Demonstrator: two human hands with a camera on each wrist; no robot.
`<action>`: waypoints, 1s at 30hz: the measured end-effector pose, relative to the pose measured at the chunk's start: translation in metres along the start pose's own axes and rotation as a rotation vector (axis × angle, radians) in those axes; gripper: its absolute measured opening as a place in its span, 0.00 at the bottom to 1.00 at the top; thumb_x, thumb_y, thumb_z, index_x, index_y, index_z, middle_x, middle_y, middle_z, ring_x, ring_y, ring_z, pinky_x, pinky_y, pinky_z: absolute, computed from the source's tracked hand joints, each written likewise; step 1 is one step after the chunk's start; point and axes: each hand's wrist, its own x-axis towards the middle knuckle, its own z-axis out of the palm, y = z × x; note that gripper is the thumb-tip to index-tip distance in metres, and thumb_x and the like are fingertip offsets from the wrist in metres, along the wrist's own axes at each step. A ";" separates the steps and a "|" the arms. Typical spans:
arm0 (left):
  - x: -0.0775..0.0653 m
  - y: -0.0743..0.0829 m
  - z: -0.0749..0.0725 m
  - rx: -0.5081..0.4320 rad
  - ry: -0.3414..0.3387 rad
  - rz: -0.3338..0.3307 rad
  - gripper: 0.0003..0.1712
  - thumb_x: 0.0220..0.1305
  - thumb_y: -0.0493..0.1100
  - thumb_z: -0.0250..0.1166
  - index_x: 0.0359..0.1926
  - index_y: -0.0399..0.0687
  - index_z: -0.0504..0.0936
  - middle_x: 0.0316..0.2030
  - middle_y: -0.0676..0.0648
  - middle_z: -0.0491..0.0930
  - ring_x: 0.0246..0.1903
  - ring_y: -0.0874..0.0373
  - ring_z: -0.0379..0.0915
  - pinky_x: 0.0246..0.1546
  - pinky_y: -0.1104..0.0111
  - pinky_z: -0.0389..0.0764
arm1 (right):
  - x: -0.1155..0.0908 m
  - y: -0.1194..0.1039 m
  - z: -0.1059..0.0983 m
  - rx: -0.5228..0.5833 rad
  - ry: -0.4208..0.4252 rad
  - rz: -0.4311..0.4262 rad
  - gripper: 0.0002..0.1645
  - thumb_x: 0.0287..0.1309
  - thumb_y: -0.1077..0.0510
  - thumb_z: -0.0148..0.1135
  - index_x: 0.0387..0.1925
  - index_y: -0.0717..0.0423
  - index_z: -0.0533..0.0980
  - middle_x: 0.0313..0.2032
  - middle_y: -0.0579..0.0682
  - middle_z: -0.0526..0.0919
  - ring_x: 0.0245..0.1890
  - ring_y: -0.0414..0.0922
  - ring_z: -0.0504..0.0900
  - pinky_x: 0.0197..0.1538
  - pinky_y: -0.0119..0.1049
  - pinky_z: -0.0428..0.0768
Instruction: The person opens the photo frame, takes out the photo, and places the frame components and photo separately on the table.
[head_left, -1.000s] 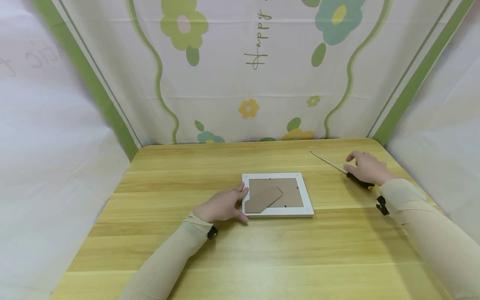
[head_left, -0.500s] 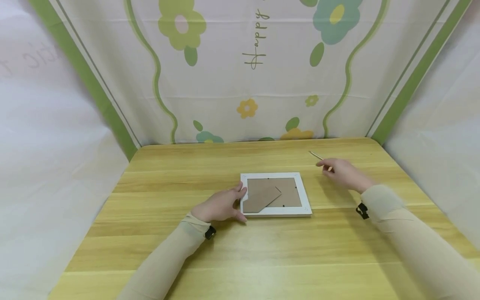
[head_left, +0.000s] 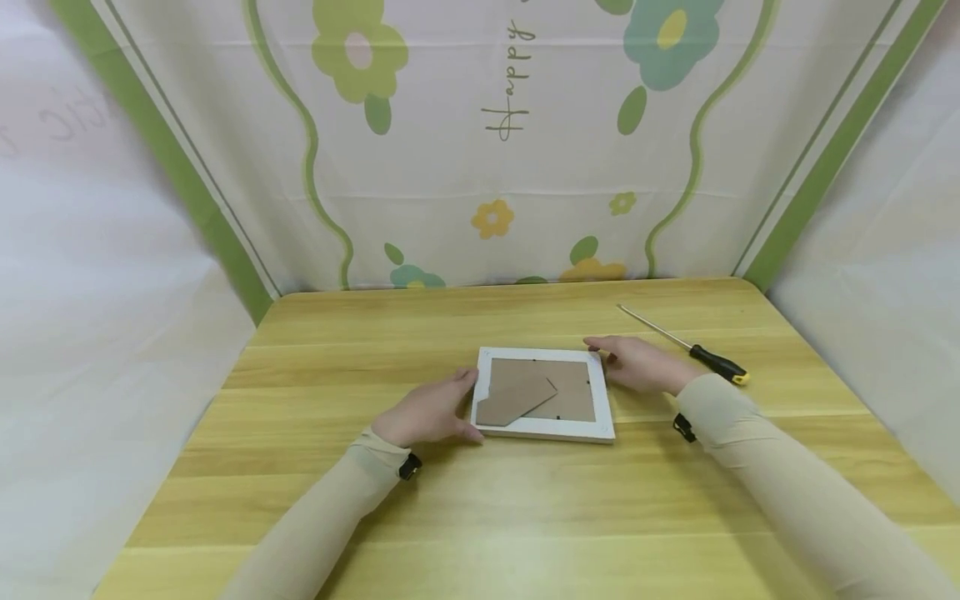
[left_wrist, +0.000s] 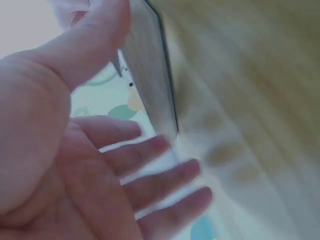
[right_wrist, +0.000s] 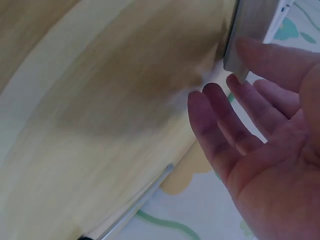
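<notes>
A white picture frame (head_left: 604,407) lies back up on the table, its brown backing board (head_left: 577,383) and folded easel leg (head_left: 513,404) showing. At its left side is my left hand (head_left: 427,412), thumb at the near corner and fingers along the edge. The left wrist view shows those fingers (left_wrist: 160,175) spread and fairly straight beside the frame's side (left_wrist: 147,75). My right hand (head_left: 641,365) reaches the far right corner. In the right wrist view its thumb (right_wrist: 280,62) overlaps the frame's side (right_wrist: 257,22), and the other fingers bend slightly with nothing between them.
A screwdriver (head_left: 718,363) with a black and yellow handle lies to the right of the frame, its shaft pointing to the far left. Behind the wooden table (head_left: 360,333) hangs a flowered cloth (head_left: 435,158), with pale cloth at both sides.
My right hand has left the screwdriver's handle area and moved left to the frame's far right corner. The frame has turned slightly and shifted a little left and nearer. The screwdriver stays put.
</notes>
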 end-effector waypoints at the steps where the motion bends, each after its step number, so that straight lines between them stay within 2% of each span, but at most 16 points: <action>1: -0.001 0.001 -0.001 0.014 0.015 -0.012 0.55 0.51 0.59 0.77 0.72 0.36 0.63 0.66 0.38 0.70 0.62 0.47 0.69 0.60 0.57 0.72 | 0.000 -0.001 0.001 -0.010 -0.010 -0.004 0.36 0.63 0.68 0.62 0.70 0.68 0.62 0.60 0.64 0.76 0.51 0.55 0.80 0.53 0.50 0.79; 3: -0.002 0.003 -0.002 0.022 0.043 -0.035 0.45 0.50 0.56 0.78 0.64 0.38 0.73 0.53 0.43 0.80 0.51 0.50 0.76 0.51 0.58 0.77 | 0.000 -0.003 0.001 -0.014 -0.021 -0.010 0.37 0.61 0.67 0.65 0.69 0.70 0.63 0.58 0.64 0.77 0.50 0.53 0.80 0.52 0.48 0.79; 6: -0.003 0.008 -0.004 -0.001 0.057 -0.076 0.32 0.50 0.52 0.79 0.53 0.42 0.79 0.40 0.49 0.82 0.39 0.55 0.76 0.42 0.59 0.78 | -0.001 -0.004 0.001 0.001 -0.031 -0.026 0.38 0.58 0.65 0.69 0.67 0.72 0.66 0.54 0.61 0.79 0.47 0.50 0.80 0.50 0.45 0.80; 10: -0.004 0.014 -0.001 -0.067 0.066 -0.103 0.28 0.53 0.51 0.77 0.52 0.44 0.80 0.41 0.49 0.84 0.39 0.55 0.78 0.41 0.58 0.79 | -0.002 -0.005 0.000 0.030 -0.058 -0.043 0.42 0.52 0.61 0.76 0.65 0.72 0.68 0.51 0.58 0.79 0.44 0.48 0.80 0.48 0.44 0.80; 14: 0.000 0.013 0.003 -0.083 0.098 -0.103 0.28 0.54 0.52 0.76 0.52 0.44 0.81 0.42 0.49 0.85 0.39 0.56 0.79 0.40 0.59 0.79 | -0.002 -0.007 0.001 0.026 -0.069 -0.027 0.46 0.44 0.54 0.81 0.63 0.68 0.72 0.46 0.52 0.79 0.40 0.45 0.78 0.46 0.41 0.79; 18: 0.006 0.005 0.003 -0.120 0.109 -0.088 0.27 0.51 0.50 0.78 0.50 0.45 0.83 0.40 0.51 0.85 0.38 0.59 0.79 0.40 0.61 0.79 | -0.006 -0.009 0.007 0.018 -0.035 -0.017 0.44 0.37 0.50 0.83 0.56 0.65 0.78 0.43 0.48 0.81 0.39 0.43 0.78 0.46 0.40 0.79; 22: 0.014 -0.002 -0.007 -0.174 0.087 -0.030 0.28 0.50 0.44 0.79 0.53 0.46 0.83 0.43 0.50 0.85 0.42 0.58 0.80 0.46 0.62 0.80 | -0.016 -0.016 0.012 0.014 0.034 0.007 0.42 0.34 0.48 0.85 0.52 0.63 0.80 0.41 0.47 0.82 0.38 0.41 0.78 0.45 0.40 0.79; 25: 0.025 -0.007 -0.021 -0.106 0.067 0.020 0.28 0.49 0.43 0.78 0.53 0.47 0.83 0.44 0.51 0.85 0.42 0.59 0.80 0.46 0.63 0.79 | -0.025 -0.029 0.013 -0.017 0.087 0.040 0.36 0.34 0.49 0.85 0.47 0.63 0.82 0.36 0.46 0.80 0.33 0.41 0.76 0.38 0.38 0.78; 30: 0.051 -0.017 -0.044 0.053 -0.005 0.073 0.22 0.51 0.45 0.77 0.48 0.48 0.85 0.36 0.53 0.83 0.31 0.61 0.74 0.37 0.65 0.78 | -0.042 -0.063 0.013 -0.049 0.152 0.131 0.27 0.32 0.51 0.85 0.35 0.60 0.84 0.27 0.45 0.79 0.26 0.41 0.72 0.31 0.36 0.76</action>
